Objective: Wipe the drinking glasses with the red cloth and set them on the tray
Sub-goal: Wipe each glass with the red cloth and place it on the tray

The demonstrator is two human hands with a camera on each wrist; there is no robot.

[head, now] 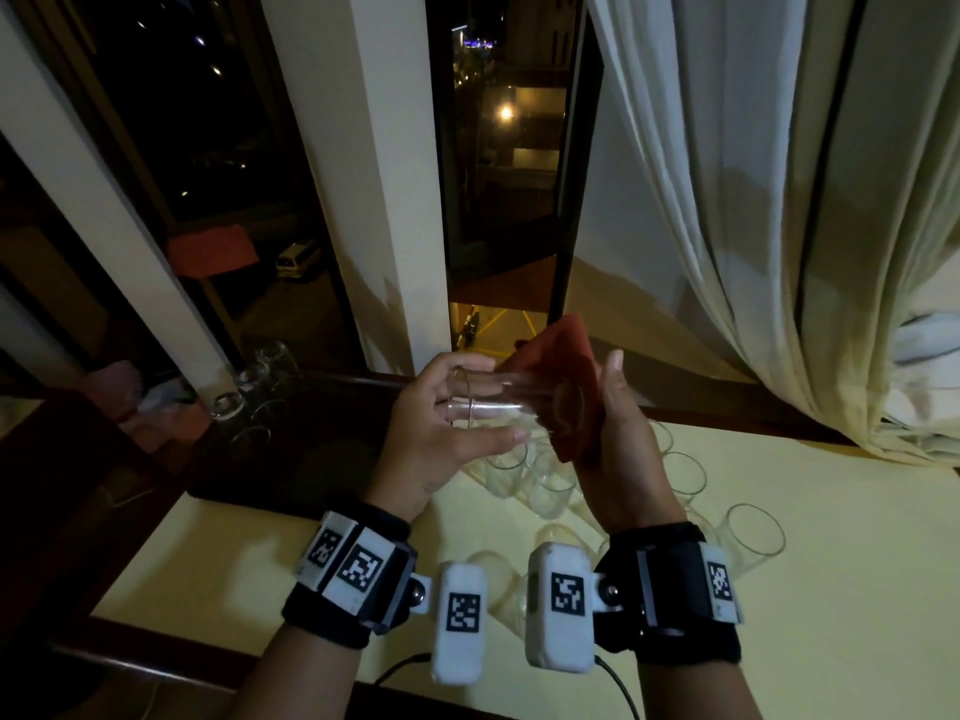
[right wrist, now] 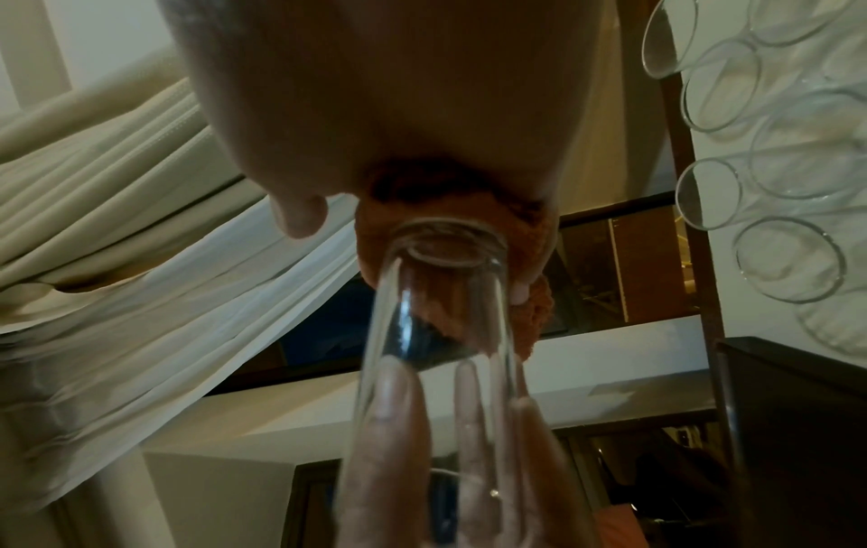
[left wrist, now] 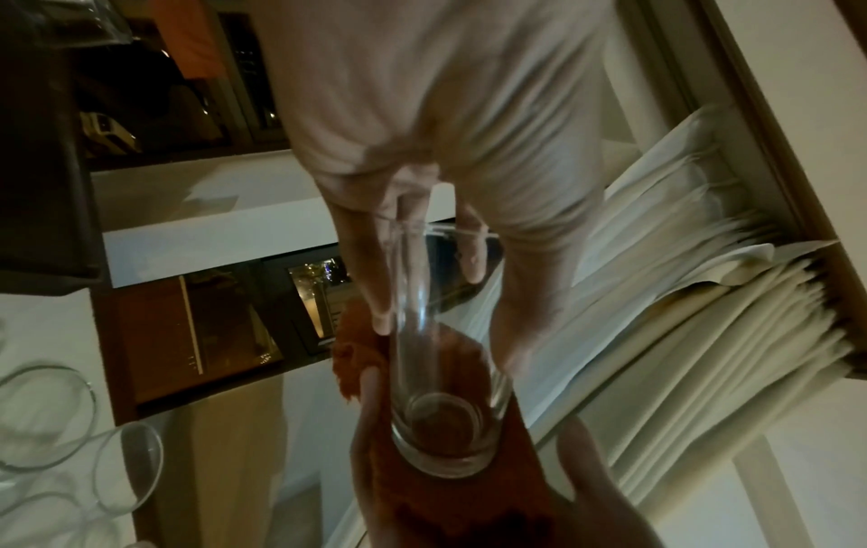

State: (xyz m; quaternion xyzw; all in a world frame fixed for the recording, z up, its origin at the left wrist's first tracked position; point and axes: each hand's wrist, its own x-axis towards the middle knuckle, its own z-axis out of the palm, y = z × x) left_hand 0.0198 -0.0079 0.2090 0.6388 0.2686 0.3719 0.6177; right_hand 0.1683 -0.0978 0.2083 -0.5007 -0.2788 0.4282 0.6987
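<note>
The left hand (head: 436,433) curls round the glass (head: 498,402), held sideways above the bench (head: 831,563). The right hand (head: 618,439) cups the red cloth (head: 566,366) on its bottom. A hard push could drop it on the other glasses (head: 756,532) at 5 o'clock.

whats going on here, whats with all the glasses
A person is wiping a drinking glass. The left hand grips it on its side near the rim, above the table, while the right hand cups the red cloth against its base. Off to the left, a few other glasses already sit on the dark tray. More glasses crowd the cream table below the hands, so most of the job seems still ahead.
</note>
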